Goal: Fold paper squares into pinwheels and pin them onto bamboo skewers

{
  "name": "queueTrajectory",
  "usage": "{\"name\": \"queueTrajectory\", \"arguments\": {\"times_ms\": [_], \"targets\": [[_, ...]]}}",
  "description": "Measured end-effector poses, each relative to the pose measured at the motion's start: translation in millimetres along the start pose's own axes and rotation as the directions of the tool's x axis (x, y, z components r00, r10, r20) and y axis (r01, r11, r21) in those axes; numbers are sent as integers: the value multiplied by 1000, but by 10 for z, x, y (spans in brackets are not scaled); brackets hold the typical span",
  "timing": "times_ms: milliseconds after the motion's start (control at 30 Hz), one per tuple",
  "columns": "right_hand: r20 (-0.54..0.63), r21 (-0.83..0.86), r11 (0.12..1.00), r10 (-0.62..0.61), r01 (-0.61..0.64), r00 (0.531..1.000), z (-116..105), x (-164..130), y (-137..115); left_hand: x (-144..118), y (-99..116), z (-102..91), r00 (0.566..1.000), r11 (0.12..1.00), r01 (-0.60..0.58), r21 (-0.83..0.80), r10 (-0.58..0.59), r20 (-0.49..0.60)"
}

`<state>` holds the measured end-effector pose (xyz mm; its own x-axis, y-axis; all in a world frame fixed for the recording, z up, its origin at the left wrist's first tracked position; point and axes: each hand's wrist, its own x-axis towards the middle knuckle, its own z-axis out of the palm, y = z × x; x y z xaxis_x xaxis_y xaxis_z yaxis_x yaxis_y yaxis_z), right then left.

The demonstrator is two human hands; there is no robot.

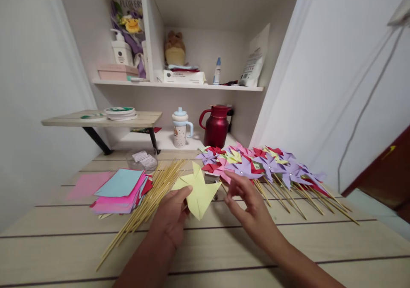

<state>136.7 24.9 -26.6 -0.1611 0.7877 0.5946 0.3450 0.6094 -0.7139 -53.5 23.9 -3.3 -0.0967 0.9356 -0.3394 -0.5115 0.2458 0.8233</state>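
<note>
My left hand (174,209) pinches a pale yellow paper pinwheel (199,193) between thumb and fingers, above the middle of the table. Its pointed blades spread outward and creases run across it. To its right, my right hand (248,205) hovers apart from the paper with thumb and forefinger separated; its other fingers are curled and partly hidden. Behind the right hand lies a pile of finished pinwheels (245,166) in purple, red, pink and yellow on thin sticks. A bundle of bare bamboo sticks (150,198) lies left of my left hand.
A stack of coloured paper squares (121,183) and a clear container (142,160) sit at the left. Tape rolls (120,114) rest on a small raised shelf (147,117). A cup (180,130) and a red jug (217,128) stand at the back, below a shelf.
</note>
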Motion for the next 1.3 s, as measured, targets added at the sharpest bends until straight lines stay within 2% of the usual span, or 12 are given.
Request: {"name": "queueTrajectory", "arguments": {"times_ms": [100, 200, 300, 467, 700, 900, 1033, 1300], "targets": [[41, -203, 967, -152, 157, 988, 48, -38, -21, -6, 28, 2, 1000, 997, 17, -79, -18, -16], [53, -267, 916, -296, 300, 954, 98, -77, -54, -32, 33, 17, 999, 991, 45, -123, -43, 17], [77, -305, 880, -357, 363, 931, 126, -104, -57, -56, 27, 28, 997, 988, 51, -146, -41, 68], [94, -350, 876, -321, 333, 942, 121, -113, -54, -93, 1, 51, 992, 991, 64, -117, -50, 119], [63, -325, 880, -344, 345, 937, 94, -114, -113, -115, -61, 56, 980, 993, 59, -99, -39, 193], [-21, -261, 935, -255, 241, 967, 88, -84, -152, -183, -82, 81, 960, 997, 16, -82, 8, 280], [-76, -245, 952, -206, 182, 975, 82, -63, -172, -241, -82, 119, 978, 998, -65, -3, 64, 199], [-138, -350, 918, -245, 184, 960, 47, -11, -243, -241, -102, 145, 986, 988, -123, 97, 110, 128]]}}
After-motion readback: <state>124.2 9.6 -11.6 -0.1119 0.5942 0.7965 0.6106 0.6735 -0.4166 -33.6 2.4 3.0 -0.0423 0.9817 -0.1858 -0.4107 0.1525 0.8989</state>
